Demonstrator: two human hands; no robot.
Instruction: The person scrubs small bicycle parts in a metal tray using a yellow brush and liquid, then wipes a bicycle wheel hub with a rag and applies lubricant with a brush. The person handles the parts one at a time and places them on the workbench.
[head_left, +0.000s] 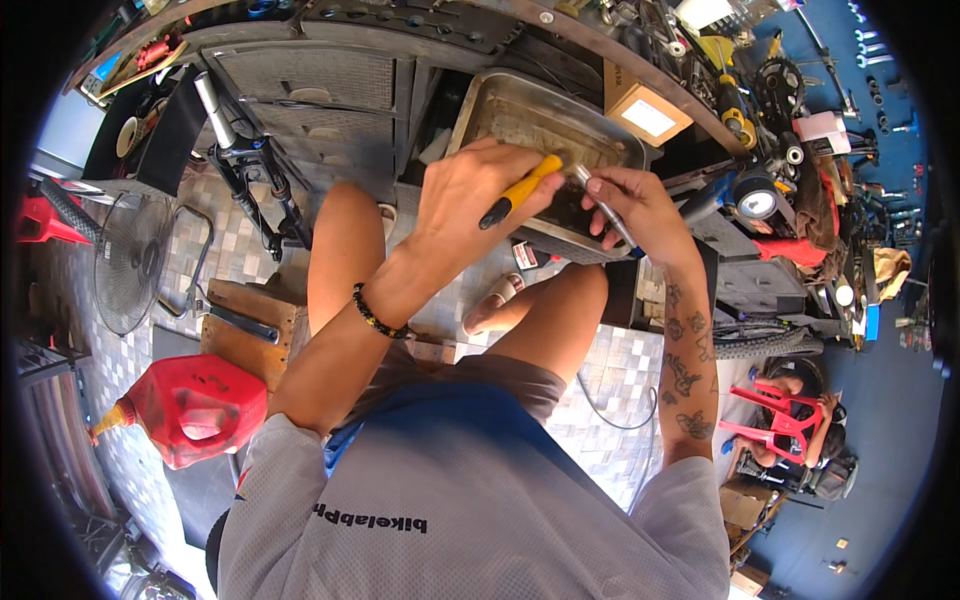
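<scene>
My left hand [480, 190] is closed round a tool with a yellow-and-black handle [522, 190]. The tool's working end meets the tip of a silver metal tube [598, 202], and I cannot make out its kind. My right hand [632, 205] grips that tube between thumb and fingers; a blue end shows at its lower side. Both hands are above a worn metal tray [478, 108] with brownish, wet-looking staining inside. Part of the tray lies hidden behind my hands.
A bicycle suspension fork [245, 160] stands at the left, near a fan [135, 262]. A red jug [200, 408] sits by a wooden box [262, 310]. Right of the tray are a cardboard box [645, 108] and a tool-crowded bench. Another person [785, 375] is by a red plastic stool [770, 410].
</scene>
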